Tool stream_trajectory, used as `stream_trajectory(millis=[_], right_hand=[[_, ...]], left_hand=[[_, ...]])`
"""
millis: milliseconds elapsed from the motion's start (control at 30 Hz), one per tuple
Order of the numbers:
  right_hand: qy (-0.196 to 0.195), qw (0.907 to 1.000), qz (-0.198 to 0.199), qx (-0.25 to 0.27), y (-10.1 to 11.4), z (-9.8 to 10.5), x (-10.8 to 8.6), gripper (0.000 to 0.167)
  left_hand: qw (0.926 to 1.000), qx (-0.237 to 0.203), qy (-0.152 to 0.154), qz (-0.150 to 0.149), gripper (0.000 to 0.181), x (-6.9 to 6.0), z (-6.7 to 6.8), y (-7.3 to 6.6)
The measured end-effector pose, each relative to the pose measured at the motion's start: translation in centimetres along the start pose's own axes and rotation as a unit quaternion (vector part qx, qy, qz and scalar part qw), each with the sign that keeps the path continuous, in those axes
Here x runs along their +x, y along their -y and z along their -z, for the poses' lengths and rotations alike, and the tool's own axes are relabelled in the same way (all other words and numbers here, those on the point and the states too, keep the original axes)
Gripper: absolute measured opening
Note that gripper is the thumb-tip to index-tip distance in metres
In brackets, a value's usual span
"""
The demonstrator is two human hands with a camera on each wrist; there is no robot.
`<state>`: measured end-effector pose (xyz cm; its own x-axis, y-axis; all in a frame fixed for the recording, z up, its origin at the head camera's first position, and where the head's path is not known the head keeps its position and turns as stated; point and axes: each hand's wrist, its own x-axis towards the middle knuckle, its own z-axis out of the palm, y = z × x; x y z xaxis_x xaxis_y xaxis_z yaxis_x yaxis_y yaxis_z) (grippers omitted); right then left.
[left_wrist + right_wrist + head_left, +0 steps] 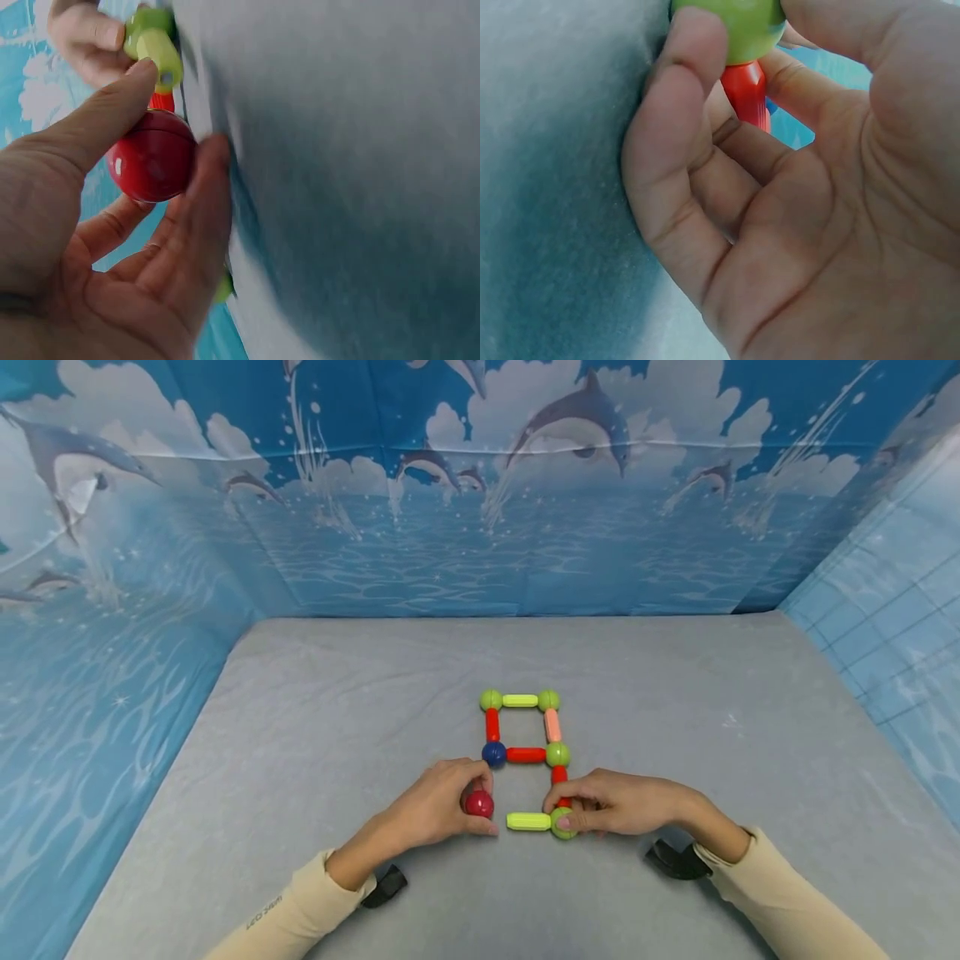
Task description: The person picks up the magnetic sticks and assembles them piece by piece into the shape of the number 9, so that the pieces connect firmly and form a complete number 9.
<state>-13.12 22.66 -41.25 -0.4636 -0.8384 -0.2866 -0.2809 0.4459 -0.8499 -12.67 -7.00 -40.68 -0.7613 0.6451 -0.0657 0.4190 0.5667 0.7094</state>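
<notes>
A red ball (480,804) sits between the thumb and curled fingers of my left hand (442,802); the left wrist view shows the same ball (154,156) up close. My right hand (618,802) pinches a green ball (564,823) at the near right corner of a figure made of balls and rods. From that green ball a yellow-green rod (528,822) points left, its free end a short gap from the red ball. A red rod (560,774), partly hidden by my fingers, runs from it to another green ball (557,754).
Beyond my hands, a blue ball (494,754), a red rod (526,755), a second red rod (492,725), a pink rod (552,725) and two green balls joined by a yellow-green rod (520,701) form a square. Grey cloth (337,693) covers the table; a dolphin-print curtain (525,543) stands behind.
</notes>
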Motion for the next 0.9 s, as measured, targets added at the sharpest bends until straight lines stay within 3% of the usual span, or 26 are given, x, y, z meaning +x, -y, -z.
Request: stream_trajectory(millis=[300,900], right_hand=[[0.0,0.9999,0.011,-0.007,0.2,-0.1,0.4,0.021],[0.001,0.9999,0.002,0.012,0.4,-0.4,0.7,0.024]], left_hand=[[0.9977,0.06,0.016,0.028,0.039,-0.3,-1.2,-0.6],[0.9973,0.063,0.011,0.037,0.037,-0.8,-2.0,-0.5]])
